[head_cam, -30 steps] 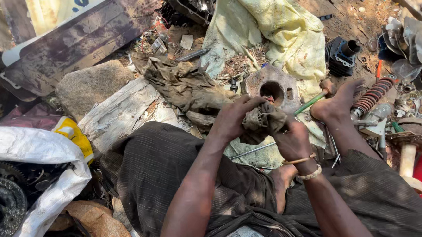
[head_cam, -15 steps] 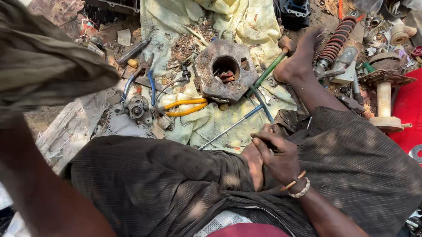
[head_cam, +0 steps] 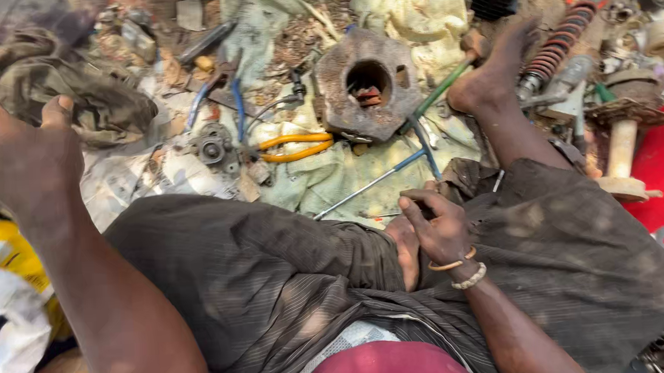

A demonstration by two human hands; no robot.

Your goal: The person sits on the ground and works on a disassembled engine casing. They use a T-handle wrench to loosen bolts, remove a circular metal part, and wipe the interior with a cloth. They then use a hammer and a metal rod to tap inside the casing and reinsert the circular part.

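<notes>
The left hand point(head_cam: 24, 161) closes its grip on a limp, greasy rag point(head_cam: 77, 98), left of the rusty hub point(head_cam: 368, 82); soft and light, it probably bunches anywhere. Below the hub, the right hand point(head_cam: 440, 230) rests curled, apparently empty.

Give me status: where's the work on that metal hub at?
Done: hex metal hub lies on the cloth, centre bore exposed, pliers and rods beside it. In hand: left hand holds a dirty rag; right hand rests on the lap. Left: hub untouched, loose parts scattered.
</notes>
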